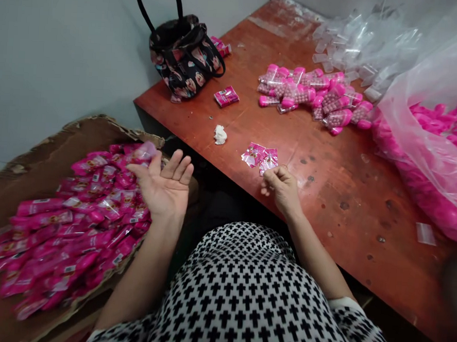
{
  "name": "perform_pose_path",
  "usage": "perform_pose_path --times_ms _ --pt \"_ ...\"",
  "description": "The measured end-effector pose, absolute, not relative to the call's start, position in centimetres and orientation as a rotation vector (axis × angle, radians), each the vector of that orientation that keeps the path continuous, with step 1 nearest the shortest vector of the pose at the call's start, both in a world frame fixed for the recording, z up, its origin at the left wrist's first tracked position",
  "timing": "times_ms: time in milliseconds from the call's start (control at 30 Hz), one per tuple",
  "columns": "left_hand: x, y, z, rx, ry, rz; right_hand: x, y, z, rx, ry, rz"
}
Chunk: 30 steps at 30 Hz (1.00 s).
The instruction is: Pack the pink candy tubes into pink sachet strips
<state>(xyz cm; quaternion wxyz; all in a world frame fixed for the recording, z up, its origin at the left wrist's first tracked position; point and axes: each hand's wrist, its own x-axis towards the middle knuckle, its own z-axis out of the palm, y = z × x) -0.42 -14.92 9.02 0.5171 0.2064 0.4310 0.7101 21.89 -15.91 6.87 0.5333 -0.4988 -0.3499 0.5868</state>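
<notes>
Status: left hand [165,185] spread wide, palm up, empty, over the rim of the shallow brown cardboard box [40,144] heaped with pink wrapped packs [73,228]. The box sits low at my left, in easy reach. Right hand [282,189] curled narrow at the edge of the red-brown wooden surface [346,199], just beside the small pink-and-clear plastic sachets [260,156]. Can't tell if it pinches anything.
</notes>
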Motion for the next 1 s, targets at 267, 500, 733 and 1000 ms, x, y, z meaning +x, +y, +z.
perform_pose_path --times_ms 267,500,733,1000 --pt "6.3 -8.8 3.2 1.785 1.428 1.053 23.5 -15.5 6.4 -1.333 -0.903 1.301" --pt "7.9 -7.6 1.4 1.996 1.493 0.989 24.6 -14.1 6.5 -1.377 -1.012 1.263" --pt "8.7 -9.6 2.0 1.960 1.413 1.163 22.9 -10.4 4.8 -1.309 -1.015 1.162" --pt "4.4 -5.4 3.0 1.732 1.637 1.308 23.2 -9.3 4.7 -1.339 -0.959 1.196"
